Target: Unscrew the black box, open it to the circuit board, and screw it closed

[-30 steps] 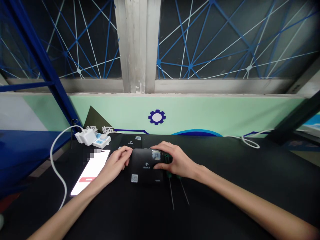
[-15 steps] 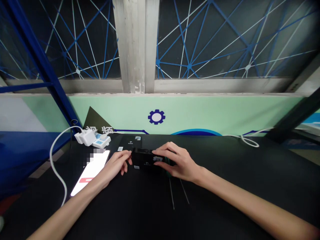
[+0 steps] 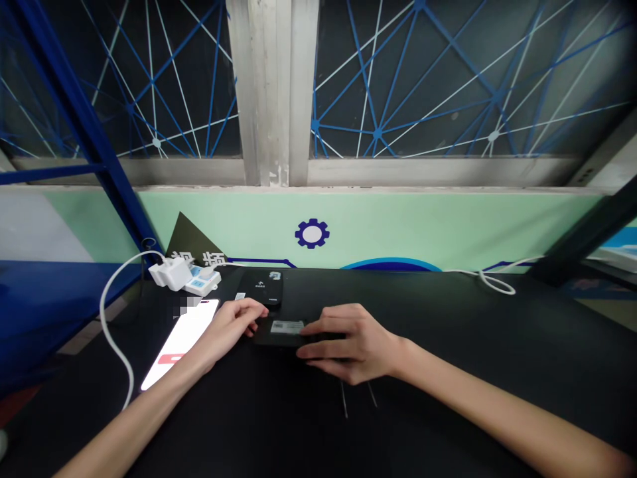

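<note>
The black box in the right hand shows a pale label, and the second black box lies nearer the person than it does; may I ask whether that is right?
Not quite: in the head view the second black box lies farther from the person, toward the green wall. The black box in the right hand does show a pale label.

Right hand [image 3: 352, 343] on flat black box [image 3: 276, 337]

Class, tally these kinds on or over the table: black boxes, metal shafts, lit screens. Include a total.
Black boxes: 2 (one in the right hand, one lying beyond)
Metal shafts: 2
Lit screens: 1
Total: 5
</note>
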### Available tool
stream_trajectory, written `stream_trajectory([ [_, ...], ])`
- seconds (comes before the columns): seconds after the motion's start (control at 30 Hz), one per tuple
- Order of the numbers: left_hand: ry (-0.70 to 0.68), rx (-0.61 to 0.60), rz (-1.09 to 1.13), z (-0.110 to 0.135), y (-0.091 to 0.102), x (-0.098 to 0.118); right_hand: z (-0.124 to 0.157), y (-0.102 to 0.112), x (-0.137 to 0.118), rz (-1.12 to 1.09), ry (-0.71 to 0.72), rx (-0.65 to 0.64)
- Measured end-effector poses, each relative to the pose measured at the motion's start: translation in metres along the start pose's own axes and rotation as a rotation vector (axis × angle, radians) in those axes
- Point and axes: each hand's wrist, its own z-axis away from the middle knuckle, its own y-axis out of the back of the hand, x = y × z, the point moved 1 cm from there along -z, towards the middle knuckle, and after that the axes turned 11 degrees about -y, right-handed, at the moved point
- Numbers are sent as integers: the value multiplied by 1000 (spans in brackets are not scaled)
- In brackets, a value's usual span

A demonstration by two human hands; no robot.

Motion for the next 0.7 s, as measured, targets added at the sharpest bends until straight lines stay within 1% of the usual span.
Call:
stream_trajectory([
  [0.1, -38, -16, -55, -2, 1, -4, -1, -3, -3, -31, -53, -146],
  [0.2, -51, -26, -143, -3, 1, -10, 3, -9, -3, -26, -48, -245],
  [0.27, -49, -38, -195, -3, 2, -14, 6, -14, -2, -11, -28, -273],
  [0.37, -68, -51, -215, -3, 2, -20, 8, -18, -2, -16, -27, -293],
  [0.47, -87, -68, -220, -3, 2, -24, 4, -14, -2, -73, -63, -295],
  [0.5, -90, -75, -223, -3, 2, -25, 1, -10, -2, -102, -91, -305],
  [0.57, -97, -83, -232, -3, 1, -26, -4, 0, 2, -84, -211, -313],
  [0.63, -100, -78, -248, -2, 0, -27, -9, 11, 10, 30, -362, -311],
  [0.7, -97, -72, -272, -1, 0, -26, -12, 21, 18, 158, -495, -343],
])
